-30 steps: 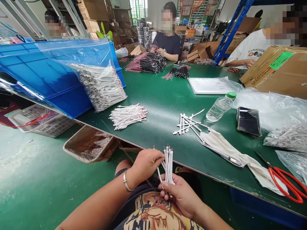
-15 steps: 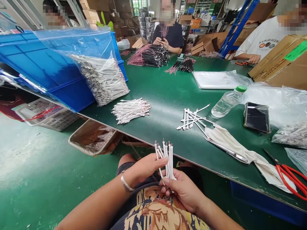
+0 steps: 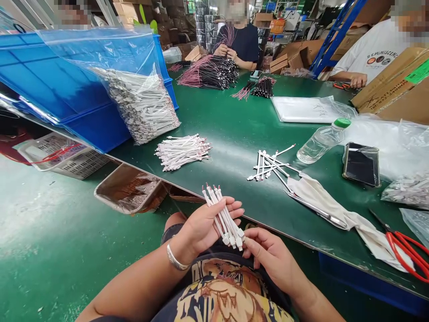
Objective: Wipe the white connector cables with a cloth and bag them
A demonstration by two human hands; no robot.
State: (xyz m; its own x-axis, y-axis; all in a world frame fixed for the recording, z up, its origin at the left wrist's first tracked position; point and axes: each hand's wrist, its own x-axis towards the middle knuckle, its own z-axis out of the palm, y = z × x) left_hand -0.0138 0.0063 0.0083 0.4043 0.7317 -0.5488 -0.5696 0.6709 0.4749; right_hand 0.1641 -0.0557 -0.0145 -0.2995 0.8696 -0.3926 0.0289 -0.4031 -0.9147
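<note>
A small bundle of short white cables (image 3: 224, 219) lies slantwise across my left hand (image 3: 209, 223). The left thumb presses on the bundle and the other fingers stretch out beneath it. Red wire tips point up and away, while the white connectors hang at the lower right end. My right hand (image 3: 266, 250) pinches at the outermost connector with thumb and forefinger; its other fingers are curled. On the table beyond lies a neat pile of similar white cables (image 3: 182, 152). Several loose ones (image 3: 268, 165) lie crossed farther right.
A clear bag of white cables (image 3: 144, 105) leans on a blue crate (image 3: 87, 112). Rightward are a water bottle (image 3: 321, 141), a phone (image 3: 362, 163), tweezers (image 3: 318, 210), a white cloth (image 3: 335, 205) and red-handled scissors (image 3: 402, 250). Co-workers sit across the green table (image 3: 228, 120).
The bundle has passed from upright in my right hand to lying tilted in my left hand. My right hand has shifted slightly right, down to the connector ends.
</note>
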